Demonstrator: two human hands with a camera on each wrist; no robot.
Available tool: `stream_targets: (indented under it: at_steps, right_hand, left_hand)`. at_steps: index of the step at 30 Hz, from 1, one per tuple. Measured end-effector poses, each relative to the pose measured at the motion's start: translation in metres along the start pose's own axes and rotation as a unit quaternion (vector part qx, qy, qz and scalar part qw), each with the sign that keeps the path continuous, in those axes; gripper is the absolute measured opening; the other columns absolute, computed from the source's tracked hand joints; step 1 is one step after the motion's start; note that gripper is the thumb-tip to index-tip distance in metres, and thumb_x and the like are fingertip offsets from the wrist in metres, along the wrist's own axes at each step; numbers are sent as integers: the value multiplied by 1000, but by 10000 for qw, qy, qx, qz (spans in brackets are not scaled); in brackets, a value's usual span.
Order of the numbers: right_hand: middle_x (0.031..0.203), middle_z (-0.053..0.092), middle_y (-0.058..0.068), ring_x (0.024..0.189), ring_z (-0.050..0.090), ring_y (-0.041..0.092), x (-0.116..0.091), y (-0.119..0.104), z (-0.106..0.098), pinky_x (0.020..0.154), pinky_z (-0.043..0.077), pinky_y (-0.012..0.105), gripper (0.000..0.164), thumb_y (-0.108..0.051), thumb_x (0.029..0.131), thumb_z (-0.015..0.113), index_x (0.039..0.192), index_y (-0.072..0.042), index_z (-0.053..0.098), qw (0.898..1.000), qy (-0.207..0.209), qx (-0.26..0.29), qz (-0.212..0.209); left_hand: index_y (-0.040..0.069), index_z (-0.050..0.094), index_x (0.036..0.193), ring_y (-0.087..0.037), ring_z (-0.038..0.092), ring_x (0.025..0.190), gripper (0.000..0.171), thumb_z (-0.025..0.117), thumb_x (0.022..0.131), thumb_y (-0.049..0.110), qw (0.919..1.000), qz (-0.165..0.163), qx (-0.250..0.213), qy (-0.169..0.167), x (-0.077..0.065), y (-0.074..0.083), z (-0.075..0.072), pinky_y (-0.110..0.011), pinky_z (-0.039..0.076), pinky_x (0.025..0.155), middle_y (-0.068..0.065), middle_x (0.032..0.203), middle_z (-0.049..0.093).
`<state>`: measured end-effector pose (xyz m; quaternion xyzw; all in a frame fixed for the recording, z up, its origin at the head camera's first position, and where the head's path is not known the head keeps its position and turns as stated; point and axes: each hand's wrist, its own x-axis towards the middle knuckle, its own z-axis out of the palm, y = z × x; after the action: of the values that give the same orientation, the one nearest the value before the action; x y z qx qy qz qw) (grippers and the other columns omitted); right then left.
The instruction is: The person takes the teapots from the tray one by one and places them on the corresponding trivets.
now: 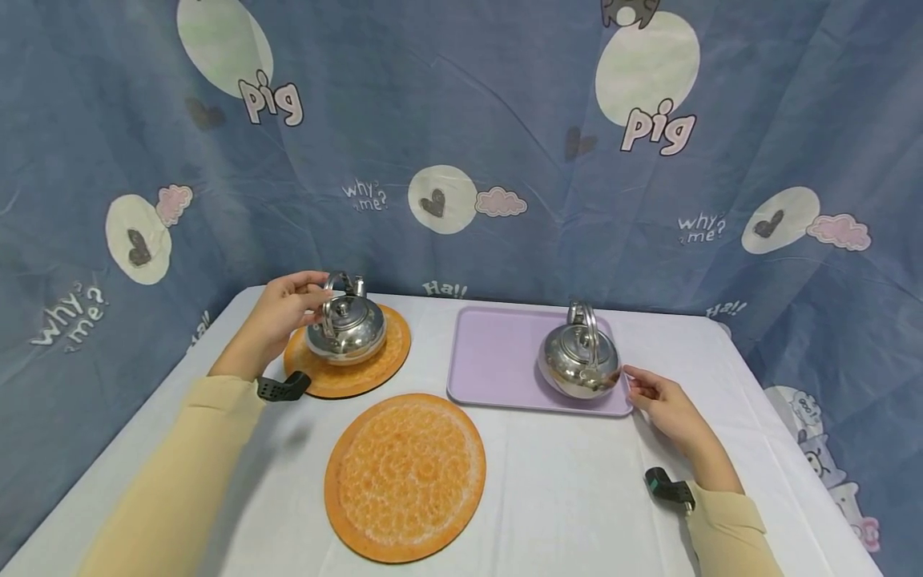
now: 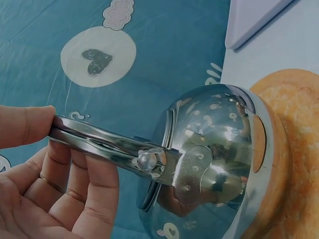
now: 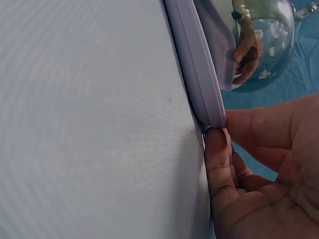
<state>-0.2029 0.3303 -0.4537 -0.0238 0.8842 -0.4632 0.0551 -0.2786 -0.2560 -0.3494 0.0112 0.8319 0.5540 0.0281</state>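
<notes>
On the left, my left hand [image 1: 284,308] pinches the upright handle of a shiny steel kettle [image 1: 353,336] between thumb and fingers. That kettle stands on a round orange mat [image 1: 392,365]; the left wrist view shows its handle [image 2: 99,142] close up, thumb on one side and fingers on the other. My right hand [image 1: 671,409] grips the right edge of a lilac rectangular tray [image 1: 490,353], thumb above and fingertips at the underside of the rim [image 3: 207,84]. A second steel kettle [image 1: 577,369] sits on the right part of this tray, close to the right fingertips.
Another round orange mat [image 1: 405,478] lies nearer the front, left of the middle. A white cloth [image 1: 562,489] covers the table. Behind and at the sides hangs a blue printed curtain [image 1: 461,104], right at the table's back edge.
</notes>
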Motion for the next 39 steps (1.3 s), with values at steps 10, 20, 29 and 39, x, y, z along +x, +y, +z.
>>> stream_targets:
  at_steps: [10,20,29,39]
  right_hand:
    - [133,61,29,103,52,3,1,2,0,81,46,11,54,-4,108,60,156,13,43,9999,41,19,-114]
    - [136,59,29,103,52,4,0,1,0,82,47,11,54,-4,109,58,158,13,41,9997,-37,230,16]
    - [131,61,27,102,52,4,1,4,0,81,46,13,54,-5,109,59,157,13,43,10000,18,62,-60]
    - [136,60,32,105,53,4,0,2,0,83,46,10,54,-3,108,59,156,14,42,9999,18,74,-120]
  left_hand:
    - [5,36,167,-8,58,95,60,55,114,26,9998,81,42,-194,-4,1,-2,-19,57,87,7,111,57]
    - [3,41,164,-6,61,94,59,59,113,26,9998,97,113,-90,-7,4,-2,-21,59,86,3,112,61]
    - [8,47,162,-7,64,93,55,62,111,26,9975,370,572,211,-10,7,-2,-27,64,86,7,102,63]
    - [12,53,158,-11,61,100,49,60,112,29,9927,640,770,671,-14,19,0,-25,61,81,-1,114,58]
